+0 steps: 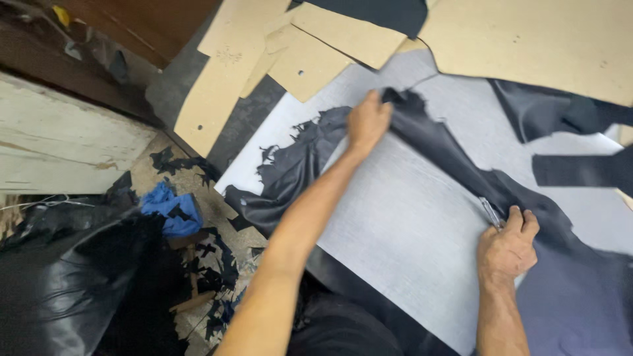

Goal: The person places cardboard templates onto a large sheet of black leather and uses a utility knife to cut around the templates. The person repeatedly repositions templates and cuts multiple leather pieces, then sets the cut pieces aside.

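The right hand is closed around a small metal knife, its blade on the black leather. The left hand pinches the leather's far edge, pulling it taut over the grey bench. Cardboard patterns lie beyond; black scraps and a blue cloth litter the floor on the left.

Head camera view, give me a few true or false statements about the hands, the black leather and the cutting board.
1. The left hand grips the ragged black leather sheet. True.
2. The right hand is empty. False: it holds a slim metal blade.
3. The leather lies on a pale grey cutting board. True.
4. Tan cardboard patterns lie on the floor. False: they lie at the board's far end.
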